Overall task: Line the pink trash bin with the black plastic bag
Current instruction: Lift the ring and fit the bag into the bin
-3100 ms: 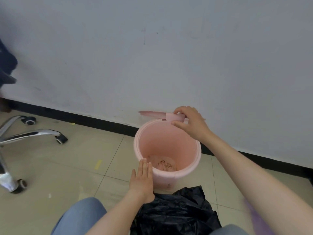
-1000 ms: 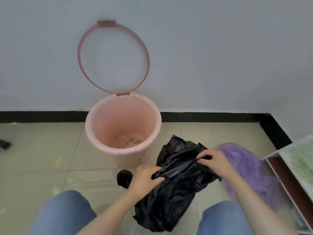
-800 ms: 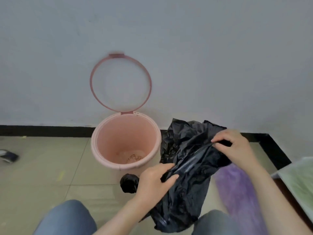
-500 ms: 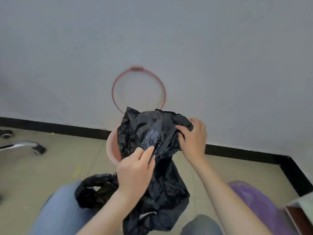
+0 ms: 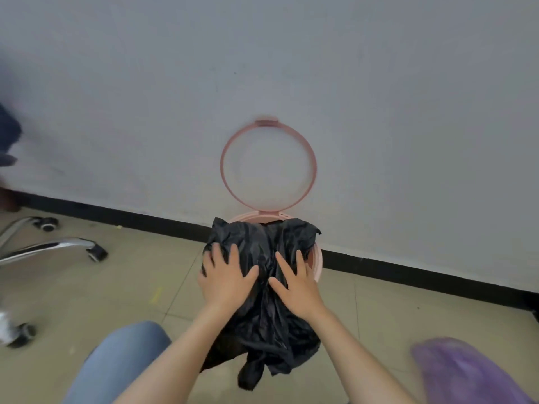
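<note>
My left hand (image 5: 226,279) lies flat on the black plastic bag (image 5: 262,287). Its fingers (image 5: 217,256) are spread wide and press down on the bag. They do not pinch it. My right hand (image 5: 296,282) lies flat on the bag too, just beside the left one. Its fingers (image 5: 299,259) are also spread out, and the thumb points in toward the middle. Neither hand has a grip on anything; both just push on the bag with open palms.

The bag is crumpled. It lies over the top of the pink trash bin (image 5: 318,263) and hides almost all of it. I can only see a bit of the bin's rim at the back and on the right side. The lower part of the bag hangs down in front of the bin, toward my knee (image 5: 122,360). I cannot tell how much of the bag is inside the bin.

The bin's pink ring (image 5: 223,170) stands up behind it, against the grey wall (image 5: 379,112). The bin sits on the tiled floor (image 5: 131,287), close to the black baseboard (image 5: 408,272).

To the left I see the shiny legs of a chair (image 5: 46,247) with wheels. At the bottom right there is something purple (image 5: 460,371), and it is blurry.
</note>
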Available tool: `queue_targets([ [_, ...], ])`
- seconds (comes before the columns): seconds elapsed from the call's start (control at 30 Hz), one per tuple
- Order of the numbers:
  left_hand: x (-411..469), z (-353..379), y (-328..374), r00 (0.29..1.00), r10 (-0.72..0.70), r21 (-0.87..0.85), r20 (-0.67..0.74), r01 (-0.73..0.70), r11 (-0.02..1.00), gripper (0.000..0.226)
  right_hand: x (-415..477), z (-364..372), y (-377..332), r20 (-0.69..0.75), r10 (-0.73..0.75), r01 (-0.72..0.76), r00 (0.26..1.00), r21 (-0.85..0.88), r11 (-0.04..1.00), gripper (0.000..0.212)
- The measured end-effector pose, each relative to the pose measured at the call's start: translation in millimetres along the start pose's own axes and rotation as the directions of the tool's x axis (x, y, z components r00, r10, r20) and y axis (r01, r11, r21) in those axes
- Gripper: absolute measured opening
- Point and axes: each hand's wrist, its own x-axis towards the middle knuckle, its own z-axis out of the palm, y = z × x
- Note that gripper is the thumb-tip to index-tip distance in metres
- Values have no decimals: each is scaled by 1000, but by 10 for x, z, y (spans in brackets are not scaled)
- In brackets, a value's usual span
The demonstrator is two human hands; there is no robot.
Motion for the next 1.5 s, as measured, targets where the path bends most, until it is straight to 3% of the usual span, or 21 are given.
queue_targets([
  [0.1, 204, 25, -205, 928, -196, -189, 318, 265, 946, 91, 67, 154, -63, 71, -5, 13, 997, -109, 994, 59],
  [0.17, 242, 116, -302, 908, -149, -291, 392, 276, 916, 95, 138, 279, -88, 54, 19, -7, 998, -216, 976, 52],
  [0.2, 245, 157, -331, 918, -119, -246, 378, 224, 943, 90, 173, 328, -92, 38, 37, -26, 999, -248, 968, 47],
  [0.27, 221, 153, -324, 956, -70, 33, 284, 64, 997, 68, 217, 380, -72, 32, 74, -61, 997, -289, 955, 40],
  [0.33, 227, 113, -260, 983, 63, 221, 172, -101, 970, 37, 240, 370, -55, 37, 78, -62, 996, -317, 947, 37],
  [0.43, 454, 80, -64, 966, 255, 59, 47, -258, 964, 20, 265, 319, -61, 13, 56, -50, 998, -280, 959, 33],
  [0.5, 623, 108, 23, 964, 236, -11, 122, -237, 971, 23, 234, 297, -60, -83, 45, -63, 996, -225, 972, 33],
  [0.63, 746, 363, -87, 826, 213, 329, 522, -425, 843, 37, 7, 252, -125, -281, 97, -116, 955, -52, 992, 40],
  [0.7, 825, 345, -147, 820, 279, 236, 501, -439, 867, 42, -149, 284, -185, -214, 53, -49, 975, 24, 998, 49],
  [0.77, 903, 236, -175, 859, 319, 66, 400, -374, 925, 53, -281, 380, -271, -11, -34, 34, 999, -5, 999, 58],
  [0.87, 853, 121, -288, 909, 309, -32, 279, -312, 949, 71, -255, 495, -309, 187, -31, 95, 982, -340, 936, 72],
  [0.93, 763, 43, -451, 906, 198, -152, 375, -151, 977, 84, -111, 373, -369, 173, 57, 26, 983, -446, 894, 55],
  [1.03, 631, -46, -711, 722, 186, -389, 667, 125, 913, 105, 154, 64, -473, 251, 101, -20, 963, -305, 952, 36],
  [1.1, 527, -119, -808, 567, 257, -430, 783, 195, 881, 103, 328, -174, -534, 212, 134, -80, 968, -244, 967, 35],
  [1.13, 497, -145, -819, 529, 292, -449, 797, 196, 871, 97, 425, -277, -560, 140, 149, -115, 979, -229, 967, 36],
  [1.2, 512, -182, -763, 551, 375, -551, 745, 193, 812, 87, 595, -373, -607, -124, 116, -141, 985, -219, 966, 38],
  [1.27, 596, -229, -651, 678, 397, -683, 619, 214, 699, 78, 681, -279, -627, -302, 87, -143, 949, -170, 975, 34],
  [1.33, 691, -274, -552, 835, 317, -801, 449, 219, 557, 70, 702, -124, -576, -135, 101, -125, 986, -183, 975, 40],
  [1.4, 722, -294, -509, 896, 250, -847, 367, 211, 488, 67, 654, -24, -489, 110, 135, -112, 985, -198, 974, 59],
  [1.43, 704, -278, -518, 896, 254, -846, 363, 203, 494, 69, 602, -51, -481, 100, 134, -124, 986, -100, 987, 63],
  [1.5, 626, -257, -587, 877, 278, -805, 391, 180, 565, 83, 491, -198, -434, -132, 133, -119, 982, 107, 987, 55],
])
